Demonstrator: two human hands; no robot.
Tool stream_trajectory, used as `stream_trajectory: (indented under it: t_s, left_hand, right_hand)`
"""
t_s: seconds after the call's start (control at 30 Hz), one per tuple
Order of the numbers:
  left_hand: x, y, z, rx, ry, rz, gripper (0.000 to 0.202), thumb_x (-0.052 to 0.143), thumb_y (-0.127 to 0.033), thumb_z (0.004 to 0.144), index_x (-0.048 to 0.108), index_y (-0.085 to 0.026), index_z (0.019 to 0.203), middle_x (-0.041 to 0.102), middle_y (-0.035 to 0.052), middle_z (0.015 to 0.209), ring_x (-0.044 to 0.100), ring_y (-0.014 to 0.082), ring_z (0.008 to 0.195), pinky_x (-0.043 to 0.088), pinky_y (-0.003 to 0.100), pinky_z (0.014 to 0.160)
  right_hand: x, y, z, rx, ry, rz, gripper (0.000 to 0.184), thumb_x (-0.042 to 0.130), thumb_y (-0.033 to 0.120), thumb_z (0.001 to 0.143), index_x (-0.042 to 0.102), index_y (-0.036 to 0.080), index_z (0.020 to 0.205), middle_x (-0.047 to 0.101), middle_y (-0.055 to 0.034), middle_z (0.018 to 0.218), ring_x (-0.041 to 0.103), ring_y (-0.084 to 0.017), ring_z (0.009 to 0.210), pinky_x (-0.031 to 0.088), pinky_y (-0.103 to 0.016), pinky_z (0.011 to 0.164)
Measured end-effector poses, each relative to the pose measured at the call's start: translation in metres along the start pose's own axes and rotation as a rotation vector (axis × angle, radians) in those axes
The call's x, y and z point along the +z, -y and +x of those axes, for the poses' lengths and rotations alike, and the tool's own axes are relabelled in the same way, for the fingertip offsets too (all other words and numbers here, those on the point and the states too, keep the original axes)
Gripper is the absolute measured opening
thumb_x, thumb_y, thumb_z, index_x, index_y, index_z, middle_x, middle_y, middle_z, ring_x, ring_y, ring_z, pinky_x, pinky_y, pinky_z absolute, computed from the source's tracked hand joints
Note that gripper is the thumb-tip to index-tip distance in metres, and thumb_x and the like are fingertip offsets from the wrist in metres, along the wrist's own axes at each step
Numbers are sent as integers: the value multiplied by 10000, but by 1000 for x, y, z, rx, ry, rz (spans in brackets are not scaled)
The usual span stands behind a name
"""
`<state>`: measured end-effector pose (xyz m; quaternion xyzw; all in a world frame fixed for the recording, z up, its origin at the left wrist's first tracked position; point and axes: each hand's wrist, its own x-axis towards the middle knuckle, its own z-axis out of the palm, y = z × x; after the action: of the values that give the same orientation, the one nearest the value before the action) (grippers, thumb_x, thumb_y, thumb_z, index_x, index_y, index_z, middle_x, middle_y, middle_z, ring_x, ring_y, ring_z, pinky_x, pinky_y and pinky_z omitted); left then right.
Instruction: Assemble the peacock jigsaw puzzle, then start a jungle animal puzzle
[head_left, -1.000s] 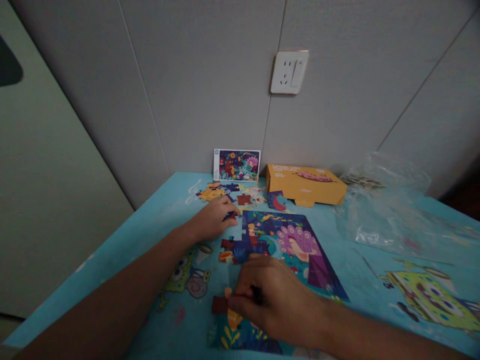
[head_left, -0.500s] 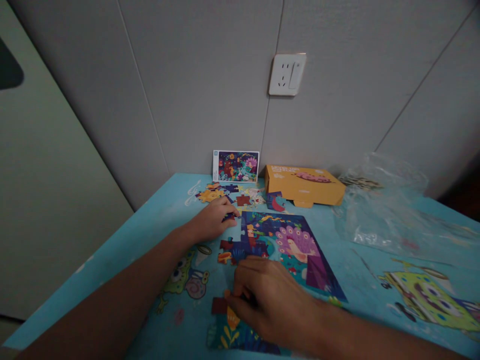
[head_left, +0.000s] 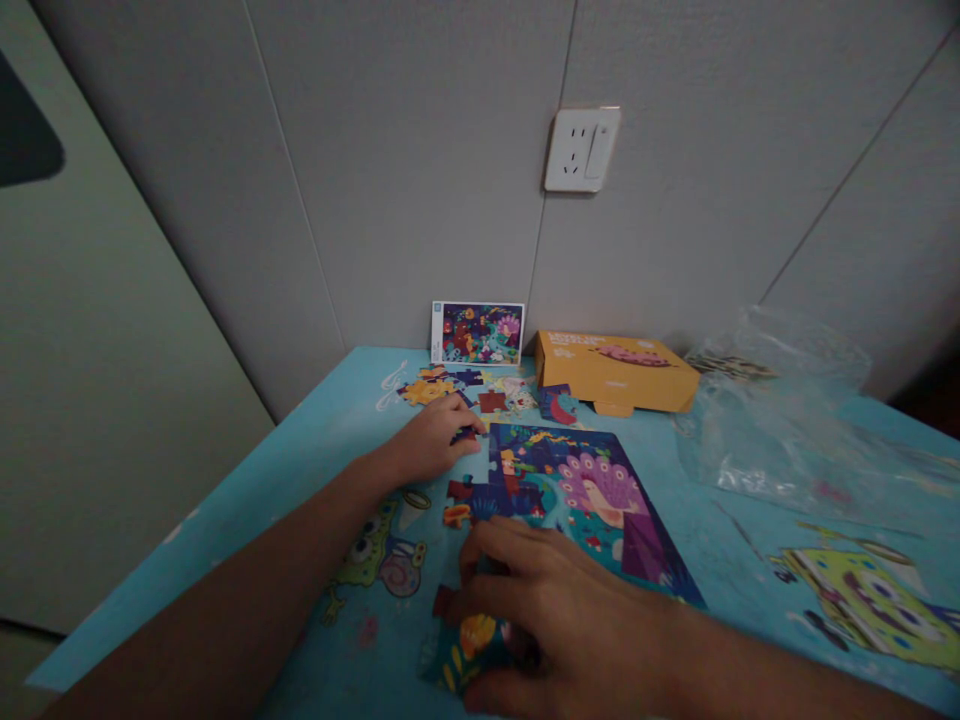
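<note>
A partly joined jigsaw puzzle (head_left: 592, 480), with a pink peacock on dark blue, lies flat in the middle of the table. At its upper left edge, the curled fingers of my left hand (head_left: 439, 438) are on a small dark puzzle piece (head_left: 466, 434), partly hidden under them. Closer to me, my right hand (head_left: 551, 610) grips a separate joined puzzle section (head_left: 474, 638) in teal, yellow and red, fingers on its far side and thumb on its near side. The hand covers most of that section. A narrow strip of tablecloth separates it from the main puzzle.
Loose puzzle pieces (head_left: 491, 402) lie beyond my left hand. Against the wall stand a picture card (head_left: 480, 333) and a yellow box (head_left: 619, 372). Clear plastic bags (head_left: 780, 430) rest at the right on the blue printed tablecloth (head_left: 337, 420). A socket (head_left: 581, 150) is above.
My right hand has gone from a closed pinch to a wider grip across the lower section, which has shifted slightly away from me. My left hand has stayed nearly still.
</note>
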<state>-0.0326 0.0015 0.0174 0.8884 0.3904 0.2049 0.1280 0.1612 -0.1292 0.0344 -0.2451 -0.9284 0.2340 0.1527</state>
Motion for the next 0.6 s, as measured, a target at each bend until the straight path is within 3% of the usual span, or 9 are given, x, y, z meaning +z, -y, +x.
stream_trajectory:
  t_s: [0.43, 0.6]
  left_hand:
    - [-1, -2, 0, -14, 7, -12, 222, 625, -208, 840, 701, -137, 1036, 582, 78, 999, 566, 202, 981, 435, 342, 944]
    - [0, 0, 0, -5, 1, -11, 220, 631, -215, 837, 701, -143, 1033, 585, 76, 997, 566, 203, 979, 437, 348, 944]
  right_hand:
    - [-2, 0, 1, -9, 10, 26, 417, 697, 451, 786, 655, 250, 1148, 581, -39, 1098, 564, -188, 984, 468, -328, 876]
    - [-3, 0, 3, -89, 32, 59, 323, 691, 389, 814, 672, 194, 1071, 618, -34, 1125, 562, -163, 991, 440, -294, 918]
